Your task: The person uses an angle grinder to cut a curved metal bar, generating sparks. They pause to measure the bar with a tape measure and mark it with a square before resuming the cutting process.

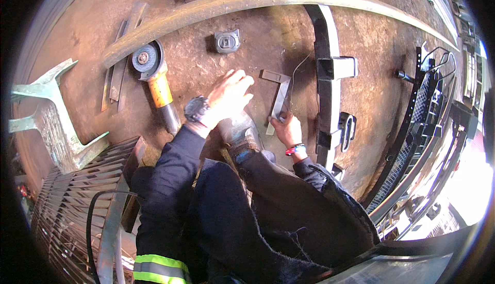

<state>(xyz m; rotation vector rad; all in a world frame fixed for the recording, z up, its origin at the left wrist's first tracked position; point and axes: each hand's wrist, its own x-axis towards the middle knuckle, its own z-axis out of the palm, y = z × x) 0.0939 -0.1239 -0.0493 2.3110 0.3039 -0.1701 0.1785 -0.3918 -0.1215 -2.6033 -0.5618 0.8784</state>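
The L-shaped flat steel piece (279,94) lies on the rusty ground just right of centre, its long leg running from 12 to 6 o'clock and its short foot pointing to 9 o'clock at the far end. Your right hand (287,129) pinches its near end. Your left hand (229,97) rests spread flat at its 9 o'clock. The yellow-bodied angle grinder (154,78) lies further toward 9 o'clock.

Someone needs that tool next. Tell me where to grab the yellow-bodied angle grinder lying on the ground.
Probably best to grip the angle grinder around its yellow body, coming from above. It lies flat, with its disc at the far end and its grey tail nearest the left hand, so the middle is clear.
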